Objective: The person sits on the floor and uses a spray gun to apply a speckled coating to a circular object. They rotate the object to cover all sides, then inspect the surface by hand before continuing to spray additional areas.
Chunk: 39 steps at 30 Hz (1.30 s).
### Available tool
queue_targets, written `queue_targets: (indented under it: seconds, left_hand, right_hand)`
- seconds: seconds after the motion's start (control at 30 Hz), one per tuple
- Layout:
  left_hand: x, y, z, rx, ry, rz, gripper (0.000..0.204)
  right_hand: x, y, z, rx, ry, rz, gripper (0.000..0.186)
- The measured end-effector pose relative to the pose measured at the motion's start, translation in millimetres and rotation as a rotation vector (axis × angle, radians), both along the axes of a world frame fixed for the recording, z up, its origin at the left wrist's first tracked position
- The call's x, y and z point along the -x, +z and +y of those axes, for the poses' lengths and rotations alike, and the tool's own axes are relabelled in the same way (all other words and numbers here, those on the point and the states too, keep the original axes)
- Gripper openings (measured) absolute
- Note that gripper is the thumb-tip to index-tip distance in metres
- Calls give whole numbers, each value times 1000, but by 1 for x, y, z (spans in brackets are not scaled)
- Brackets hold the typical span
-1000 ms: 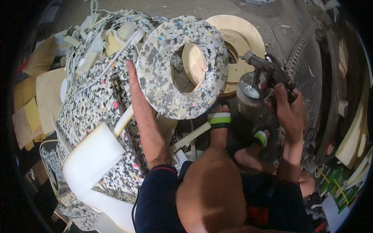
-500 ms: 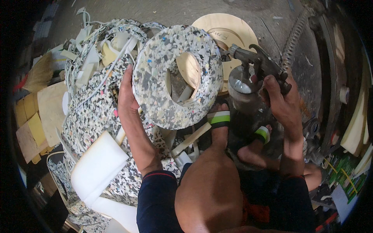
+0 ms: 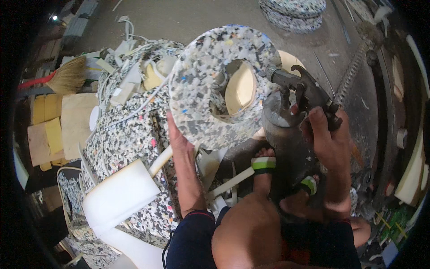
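Left grip (image 3: 180,144) held speckled grey-white foam ring (image 3: 193,101); right grip (image 3: 330,140), dark metal spray gun (image 3: 308,92) at ring's three o'clock, best kept steady.

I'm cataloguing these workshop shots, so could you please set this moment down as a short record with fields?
Left hand: at the lower left edge of a speckled foam ring, fingers hidden
Right hand: gripping a dark spray gun with a cup below
Gun nozzle: overlaps the ring's right side in view; contact cannot be told
Beyond the ring: pale wooden disc, mostly hidden
Left side: white foam piece, speckled foam block, broom
Top: stacked speckled foam pieces
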State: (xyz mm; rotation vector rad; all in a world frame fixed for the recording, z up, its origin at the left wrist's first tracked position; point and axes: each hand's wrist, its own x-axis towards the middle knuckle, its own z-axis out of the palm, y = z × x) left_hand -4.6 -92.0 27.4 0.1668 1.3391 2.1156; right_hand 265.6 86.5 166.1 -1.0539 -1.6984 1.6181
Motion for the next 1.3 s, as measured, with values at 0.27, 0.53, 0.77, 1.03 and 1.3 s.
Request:
queue_targets:
  seconds: [0.27,0.53,0.77,1.03,1.3]
  left_hand:
    - [-5,-20,37,-239,74,-65,62]
    - [-6,-18,41,-212,118,-102,62]
    - [-2,-21,36,-238,141,-126,63]
    - [0,-32,34,-278,160,-157,63]
    - [5,-50,23,-290,271,-240,63]
  right_hand:
    - [29,32,-2,114,201,253,39]
    - [51,31,-9,62,278,127,43]
    - [52,27,-12,-65,129,132,48]
    - [54,26,-7,29,163,94,46]
    - [55,21,2,65,23,80,49]
